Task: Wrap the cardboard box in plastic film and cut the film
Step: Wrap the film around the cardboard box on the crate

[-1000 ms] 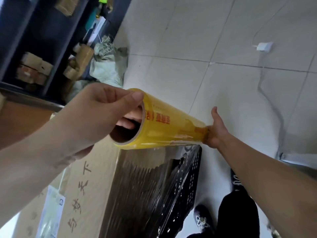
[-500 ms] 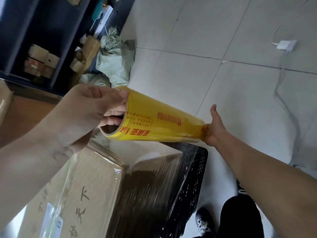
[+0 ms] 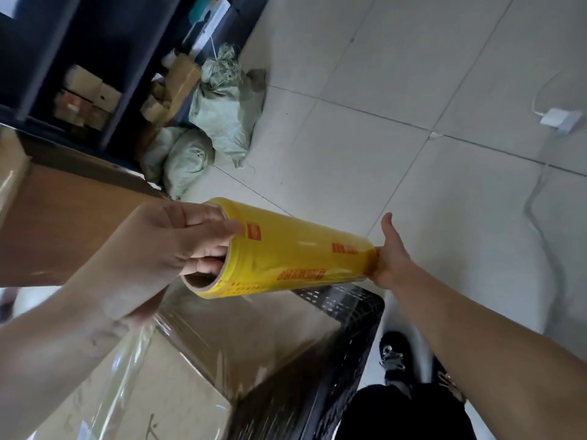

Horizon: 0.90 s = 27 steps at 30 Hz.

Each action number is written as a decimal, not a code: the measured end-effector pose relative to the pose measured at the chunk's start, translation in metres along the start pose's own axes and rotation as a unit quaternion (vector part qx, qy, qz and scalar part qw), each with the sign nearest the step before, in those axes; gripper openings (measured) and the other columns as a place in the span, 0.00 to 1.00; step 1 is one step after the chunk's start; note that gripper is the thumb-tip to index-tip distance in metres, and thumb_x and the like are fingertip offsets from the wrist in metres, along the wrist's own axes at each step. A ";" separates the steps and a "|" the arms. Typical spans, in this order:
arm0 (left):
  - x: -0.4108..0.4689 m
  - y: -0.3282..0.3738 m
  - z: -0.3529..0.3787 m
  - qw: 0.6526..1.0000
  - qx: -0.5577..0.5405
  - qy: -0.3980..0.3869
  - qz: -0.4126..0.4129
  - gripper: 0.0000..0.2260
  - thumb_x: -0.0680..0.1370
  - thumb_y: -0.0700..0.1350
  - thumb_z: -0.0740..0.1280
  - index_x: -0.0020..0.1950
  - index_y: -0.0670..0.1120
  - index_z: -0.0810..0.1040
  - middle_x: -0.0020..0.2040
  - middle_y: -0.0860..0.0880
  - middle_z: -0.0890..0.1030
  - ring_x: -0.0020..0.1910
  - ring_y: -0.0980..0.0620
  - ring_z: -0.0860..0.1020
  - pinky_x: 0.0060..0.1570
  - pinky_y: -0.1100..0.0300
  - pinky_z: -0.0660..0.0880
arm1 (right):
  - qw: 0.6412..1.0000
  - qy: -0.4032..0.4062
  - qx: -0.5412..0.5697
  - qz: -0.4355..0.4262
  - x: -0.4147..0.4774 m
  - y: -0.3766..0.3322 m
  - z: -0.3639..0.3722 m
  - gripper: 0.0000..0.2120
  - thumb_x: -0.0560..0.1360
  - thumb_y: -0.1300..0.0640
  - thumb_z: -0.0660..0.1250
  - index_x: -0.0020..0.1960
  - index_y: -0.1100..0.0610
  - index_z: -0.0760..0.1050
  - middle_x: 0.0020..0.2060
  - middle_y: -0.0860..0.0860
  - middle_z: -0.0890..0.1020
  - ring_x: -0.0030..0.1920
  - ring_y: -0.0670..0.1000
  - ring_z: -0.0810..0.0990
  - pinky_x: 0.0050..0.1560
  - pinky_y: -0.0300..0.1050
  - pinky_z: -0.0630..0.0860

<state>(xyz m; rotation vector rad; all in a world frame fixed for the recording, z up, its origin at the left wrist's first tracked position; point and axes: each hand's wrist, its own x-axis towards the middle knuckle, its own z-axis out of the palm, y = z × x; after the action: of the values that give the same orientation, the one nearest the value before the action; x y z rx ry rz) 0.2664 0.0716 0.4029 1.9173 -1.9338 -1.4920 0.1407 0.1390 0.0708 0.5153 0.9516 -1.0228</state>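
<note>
A yellow roll of plastic film (image 3: pixel 295 258) with red print hangs level in the middle of the view. My left hand (image 3: pixel 178 246) grips its near open end, fingers curled inside the core and thumb over the rim. My right hand (image 3: pixel 392 254) holds the far end, its fingers hidden behind the roll and the thumb sticking up. Clear film (image 3: pixel 241 331) stretches down from the roll onto the cardboard box (image 3: pixel 152 385) at the bottom left, which has dark characters printed on top. The box sits on a black perforated crate (image 3: pixel 355 328).
Pale floor tiles (image 3: pixel 381 154) fill the right. Green woven sacks (image 3: pixel 219 112) and small cartons lie by a dark shelf unit (image 3: pixel 79 58) at upper left. A brown box face (image 3: pixel 63 223) stands at left. A white adapter (image 3: pixel 560 119) with cable lies far right. My shoe (image 3: pixel 392 354) is beside the crate.
The roll has turned in my hands and shifted along the box, drawing more film over its side. The view has tilted, showing more of the box corner and the crate.
</note>
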 end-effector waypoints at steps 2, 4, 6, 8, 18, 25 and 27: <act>0.004 -0.003 -0.007 1.000 -0.024 -0.008 0.016 0.19 0.52 0.58 0.82 0.35 0.47 0.86 0.37 0.45 0.86 0.35 0.52 0.84 0.36 0.61 0.82 | 1.000 -0.007 -0.009 -0.001 0.001 -0.006 0.009 0.56 0.59 0.20 0.59 0.73 0.57 0.61 0.55 0.62 0.80 0.45 0.61 0.84 0.33 0.56 0.80; 0.009 -0.006 -0.013 0.998 -0.048 -0.015 0.023 0.28 0.46 0.65 0.79 0.36 0.49 0.87 0.38 0.46 0.86 0.36 0.53 0.85 0.34 0.62 0.81 | 1.000 -0.022 -0.019 0.006 0.008 -0.012 0.014 0.53 0.63 0.21 0.56 0.73 0.59 0.62 0.54 0.62 0.80 0.46 0.61 0.84 0.32 0.55 0.80; 0.017 -0.008 -0.017 0.997 -0.072 -0.020 0.020 0.28 0.47 0.66 0.78 0.37 0.49 0.87 0.38 0.46 0.87 0.36 0.52 0.85 0.33 0.64 0.80 | 0.999 -0.029 -0.022 0.016 0.016 -0.018 0.020 0.54 0.62 0.21 0.56 0.74 0.60 0.61 0.55 0.63 0.79 0.50 0.62 0.82 0.35 0.57 0.80; 0.023 -0.009 -0.021 0.995 -0.094 -0.013 0.014 0.26 0.49 0.64 0.78 0.38 0.48 0.87 0.39 0.45 0.87 0.38 0.51 0.85 0.35 0.63 0.80 | 0.998 -0.024 -0.045 0.031 0.023 -0.023 0.027 0.57 0.60 0.20 0.58 0.75 0.59 0.59 0.55 0.64 0.79 0.51 0.64 0.82 0.39 0.60 0.80; 0.044 0.011 -0.037 0.982 -0.143 0.105 -0.066 0.37 0.44 0.67 0.80 0.42 0.42 0.86 0.41 0.41 0.86 0.38 0.47 0.85 0.33 0.61 0.80 | 0.980 -0.007 -0.186 0.075 0.040 -0.082 0.060 0.60 0.54 0.20 0.61 0.75 0.57 0.58 0.54 0.64 0.81 0.47 0.64 0.84 0.44 0.62 0.80; 0.046 0.015 -0.055 0.959 -0.165 0.206 -0.102 0.37 0.42 0.68 0.79 0.42 0.45 0.87 0.41 0.40 0.85 0.40 0.45 0.81 0.35 0.62 0.79 | 0.952 -0.025 -0.286 0.106 0.041 -0.113 0.103 0.51 0.68 0.22 0.48 0.74 0.60 0.60 0.46 0.62 0.82 0.45 0.59 0.82 0.38 0.53 0.77; 0.048 0.012 -0.061 0.951 -0.180 0.225 -0.114 0.33 0.44 0.66 0.80 0.41 0.46 0.87 0.42 0.40 0.86 0.38 0.46 0.82 0.34 0.63 0.79 | 0.945 -0.028 -0.304 0.121 0.041 -0.114 0.115 0.50 0.69 0.23 0.47 0.76 0.60 0.57 0.46 0.63 0.81 0.44 0.59 0.81 0.38 0.54 0.76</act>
<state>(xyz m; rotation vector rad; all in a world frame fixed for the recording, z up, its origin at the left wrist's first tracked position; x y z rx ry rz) 0.2838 -0.0035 0.4159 2.1158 -1.1970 -1.1981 0.0950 -0.0188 0.1010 0.0791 1.0635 -0.4776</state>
